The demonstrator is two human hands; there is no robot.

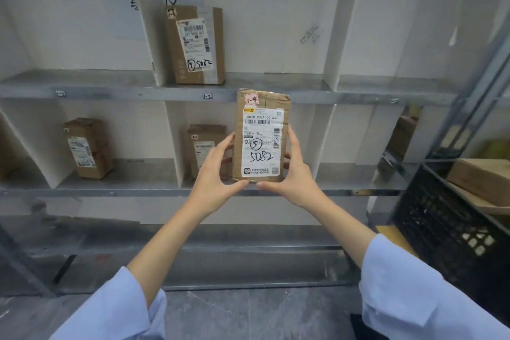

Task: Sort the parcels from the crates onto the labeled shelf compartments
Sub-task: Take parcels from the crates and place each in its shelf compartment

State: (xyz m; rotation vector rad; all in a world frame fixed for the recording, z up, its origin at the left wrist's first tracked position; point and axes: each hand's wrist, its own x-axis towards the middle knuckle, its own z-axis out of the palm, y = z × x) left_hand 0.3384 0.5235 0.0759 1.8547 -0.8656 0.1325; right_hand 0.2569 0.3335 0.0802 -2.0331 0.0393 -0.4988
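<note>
I hold a brown cardboard parcel (262, 135) upright in front of the metal shelf (276, 97). It carries a white shipping label and a small red-edged tag reading 1-4 at its top. My left hand (215, 174) grips its lower left side, thumb under the bottom edge. My right hand (295, 174) grips the lower right side the same way. The parcel's top overlaps the upper shelf edge, just right of the small 1-3 label (207, 96).
One parcel (196, 44) stands in an upper compartment. Two parcels (88, 148) (205, 146) stand in lower compartments, and another (404, 132) leans at the right. White dividers split the shelf. A black crate (447, 226) holding cardboard parcels (483, 179) stands at the right.
</note>
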